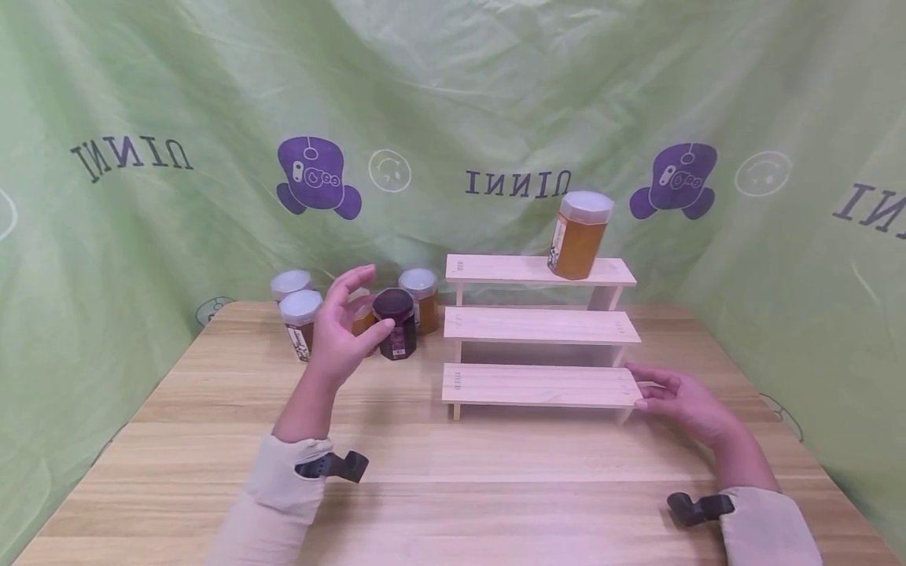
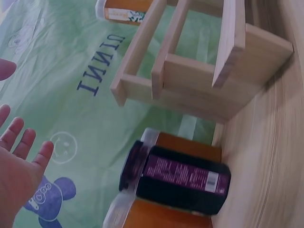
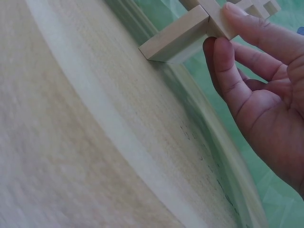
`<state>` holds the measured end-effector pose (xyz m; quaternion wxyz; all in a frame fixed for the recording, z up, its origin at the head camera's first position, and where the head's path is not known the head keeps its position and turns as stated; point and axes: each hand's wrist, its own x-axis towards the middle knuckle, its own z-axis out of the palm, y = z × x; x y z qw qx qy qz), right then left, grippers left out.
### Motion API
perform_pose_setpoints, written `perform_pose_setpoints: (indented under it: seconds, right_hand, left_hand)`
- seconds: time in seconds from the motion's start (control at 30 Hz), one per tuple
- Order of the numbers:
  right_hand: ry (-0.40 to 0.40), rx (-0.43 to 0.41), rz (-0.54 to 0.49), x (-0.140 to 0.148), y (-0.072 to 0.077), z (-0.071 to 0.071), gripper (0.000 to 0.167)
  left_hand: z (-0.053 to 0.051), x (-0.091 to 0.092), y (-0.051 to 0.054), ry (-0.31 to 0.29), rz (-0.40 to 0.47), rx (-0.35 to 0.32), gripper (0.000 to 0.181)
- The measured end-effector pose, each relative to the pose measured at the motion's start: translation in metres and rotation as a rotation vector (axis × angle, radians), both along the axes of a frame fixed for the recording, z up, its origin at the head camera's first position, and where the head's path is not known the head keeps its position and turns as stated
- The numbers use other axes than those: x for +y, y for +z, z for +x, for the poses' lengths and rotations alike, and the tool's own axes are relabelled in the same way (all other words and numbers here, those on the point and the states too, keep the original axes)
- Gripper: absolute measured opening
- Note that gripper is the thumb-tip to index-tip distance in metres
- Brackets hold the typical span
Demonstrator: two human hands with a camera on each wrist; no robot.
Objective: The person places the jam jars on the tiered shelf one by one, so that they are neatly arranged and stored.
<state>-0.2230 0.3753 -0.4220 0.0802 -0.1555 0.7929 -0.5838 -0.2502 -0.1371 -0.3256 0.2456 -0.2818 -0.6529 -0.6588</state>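
Pinches the wooden rack [image 1: 531, 385], right of head-frame centre, with the right hand [image 1: 683, 401], likely to steady it; holds the left hand [image 1: 341, 328] spread and empty near the dark jar [image 1: 400, 330], left of centre.

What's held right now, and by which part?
The three-step wooden rack: the right hand pinches the right end of its lowest shelf. The left hand, near the dark jar, holds nothing.

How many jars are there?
6: amber jar on the top shelf, dark jar, rear jar at its right, partly covered jar behind the left hand, front jar, back jar farther left. More may hide.
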Motion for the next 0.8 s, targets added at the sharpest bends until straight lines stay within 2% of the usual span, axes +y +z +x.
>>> perform_pose_setpoints:
  seconds: [0.2, 0.57, 0.8]
  right_hand:
    - [-0.001, 0.000, -0.004, 0.000, -0.001, 0.000, 0.065]
    - [0.018, 0.001, -0.026, -0.001, -0.001, 0.000, 0.061]
    - [0.003, 0.008, -0.009, -0.002, 0.001, 0.001, 0.063]
  left_hand:
    - [0.002, -0.019, -0.002, 0.038, -0.036, 0.005, 0.075]
    - [0.010, -0.052, -0.004, 0.238, -0.068, -0.066, 0.078]
    - [0.012, -0.063, -0.008, 0.294, -0.007, -0.013, 0.071]
